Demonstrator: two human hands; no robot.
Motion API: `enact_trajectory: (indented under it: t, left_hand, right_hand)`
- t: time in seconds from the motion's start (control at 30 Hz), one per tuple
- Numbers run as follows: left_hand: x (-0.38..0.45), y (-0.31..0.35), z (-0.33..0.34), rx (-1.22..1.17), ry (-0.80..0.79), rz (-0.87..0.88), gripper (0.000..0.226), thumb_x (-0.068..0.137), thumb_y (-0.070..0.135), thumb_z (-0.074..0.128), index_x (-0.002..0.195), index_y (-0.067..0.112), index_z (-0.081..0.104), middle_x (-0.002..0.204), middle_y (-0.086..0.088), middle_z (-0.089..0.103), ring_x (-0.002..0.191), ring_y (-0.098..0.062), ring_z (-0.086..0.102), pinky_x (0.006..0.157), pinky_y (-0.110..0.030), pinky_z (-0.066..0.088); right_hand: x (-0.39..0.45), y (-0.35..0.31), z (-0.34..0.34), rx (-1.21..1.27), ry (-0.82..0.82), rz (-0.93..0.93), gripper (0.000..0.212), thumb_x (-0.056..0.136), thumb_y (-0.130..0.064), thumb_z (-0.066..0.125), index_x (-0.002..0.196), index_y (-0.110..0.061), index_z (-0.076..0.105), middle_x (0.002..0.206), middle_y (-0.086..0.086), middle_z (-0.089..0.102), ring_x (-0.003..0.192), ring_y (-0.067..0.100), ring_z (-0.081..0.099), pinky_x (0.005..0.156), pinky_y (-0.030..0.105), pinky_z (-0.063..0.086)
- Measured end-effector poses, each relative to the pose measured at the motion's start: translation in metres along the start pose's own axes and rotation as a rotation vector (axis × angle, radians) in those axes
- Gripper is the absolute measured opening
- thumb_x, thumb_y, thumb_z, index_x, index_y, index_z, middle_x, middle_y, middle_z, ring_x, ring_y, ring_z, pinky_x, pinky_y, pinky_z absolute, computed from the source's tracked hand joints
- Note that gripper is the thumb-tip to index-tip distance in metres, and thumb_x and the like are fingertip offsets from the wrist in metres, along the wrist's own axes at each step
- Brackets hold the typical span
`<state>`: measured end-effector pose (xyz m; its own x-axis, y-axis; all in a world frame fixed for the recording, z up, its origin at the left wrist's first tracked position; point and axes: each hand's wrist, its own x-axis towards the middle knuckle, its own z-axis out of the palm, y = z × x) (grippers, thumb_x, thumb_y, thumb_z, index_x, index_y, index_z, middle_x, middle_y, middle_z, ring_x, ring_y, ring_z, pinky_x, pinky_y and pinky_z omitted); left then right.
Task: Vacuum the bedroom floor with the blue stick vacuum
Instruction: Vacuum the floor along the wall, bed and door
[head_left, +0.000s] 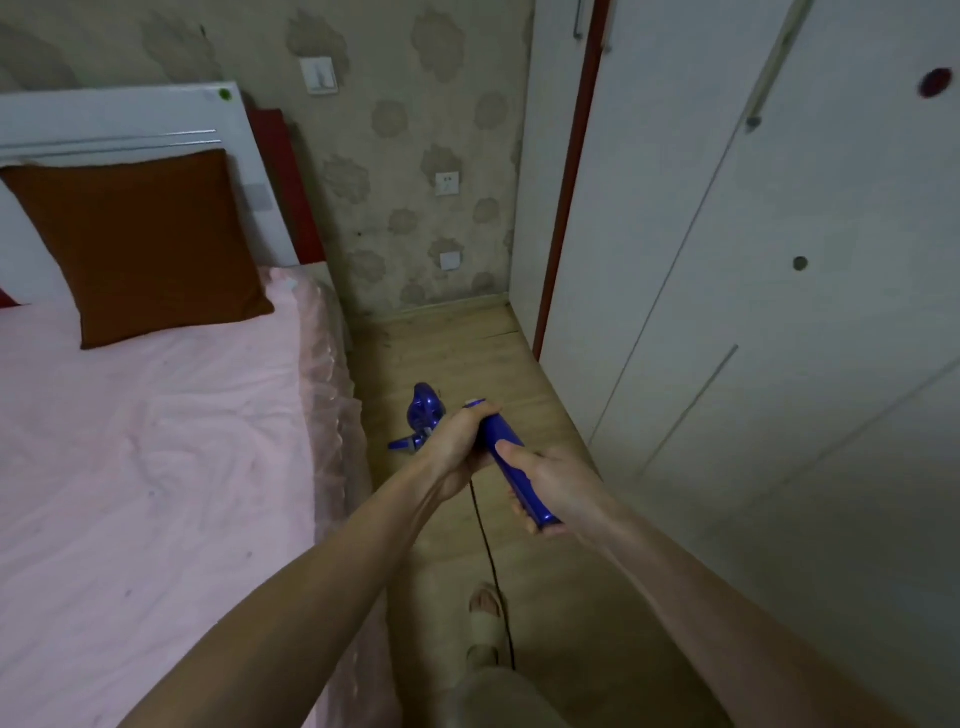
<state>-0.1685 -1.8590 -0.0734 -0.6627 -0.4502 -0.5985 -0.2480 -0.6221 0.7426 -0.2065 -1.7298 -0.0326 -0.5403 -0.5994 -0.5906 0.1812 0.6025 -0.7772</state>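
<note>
Nearest, a foot (485, 605) stands on the wood floor (545, 597) beside a black cord (485, 540). Above it, the right hand (553, 480) wraps the near end of the blue vacuum (506, 447) handle; the left hand (457, 447) clasps it just farther along. Beyond the hands, what seems its motor body hangs over the floor between the pink bed (156, 441) on the left and the white wardrobe (753, 260) on the right.

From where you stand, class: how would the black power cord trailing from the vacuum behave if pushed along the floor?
The black power cord hangs in a loose curve below the blue stick vacuum, so it is probably floppy. It looks thin, likely light. Trailing beside the foot, it might snag rather than slide.
</note>
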Motion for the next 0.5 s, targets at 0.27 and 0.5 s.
enact_trajectory:
  t: [0.27, 0.5]
  left_hand:
    - [0.122, 0.104, -0.003, -0.006, 0.016, 0.028, 0.009, 0.092, 0.017, 0.059, 0.089, 0.011, 0.052, 0.076, -0.004, 0.051, 0.066, -0.012, 0.052, 0.053, -0.021, 0.05]
    - [0.22, 0.17, -0.029, -0.001, 0.023, 0.006, 0.01, 0.091, 0.017, 0.06, 0.092, 0.01, 0.053, 0.075, -0.004, 0.053, 0.066, -0.013, 0.055, 0.053, -0.022, 0.051]
  right_hand:
    - [0.135, -0.09, -0.024, -0.02, -0.028, -0.008, 0.039, 0.095, -0.049, 0.052, 0.098, -0.01, 0.058, 0.065, 0.001, 0.061, 0.047, 0.011, 0.056, 0.048, 0.023, 0.046]
    - [0.232, -0.156, -0.021, -0.024, -0.046, 0.034, 0.041, 0.096, -0.047, 0.052, 0.105, -0.007, 0.058, 0.067, 0.002, 0.06, 0.046, 0.009, 0.055, 0.044, 0.02, 0.044]
